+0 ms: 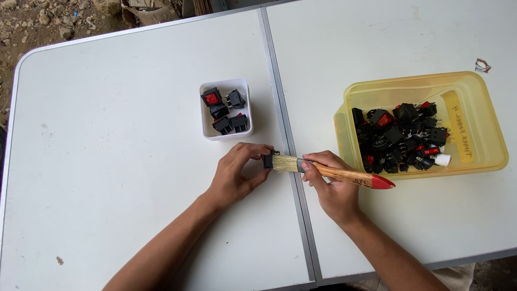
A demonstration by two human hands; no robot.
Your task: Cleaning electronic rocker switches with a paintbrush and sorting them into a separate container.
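Observation:
My left hand (237, 175) pinches a small black rocker switch (267, 160) between thumb and fingers, just above the white table (107, 134). My right hand (331, 186) grips a paintbrush (344, 173) with a wooden handle and a red tip. Its pale bristles touch the switch. A small white square tub (206, 129) holding several black and red switches stands just beyond my left hand.
A yellow translucent bin (479, 118) at the right holds several more black and red switches. A metal seam (280, 124) runs down the table between the two halves. Bare ground and rubble show past the far left edge.

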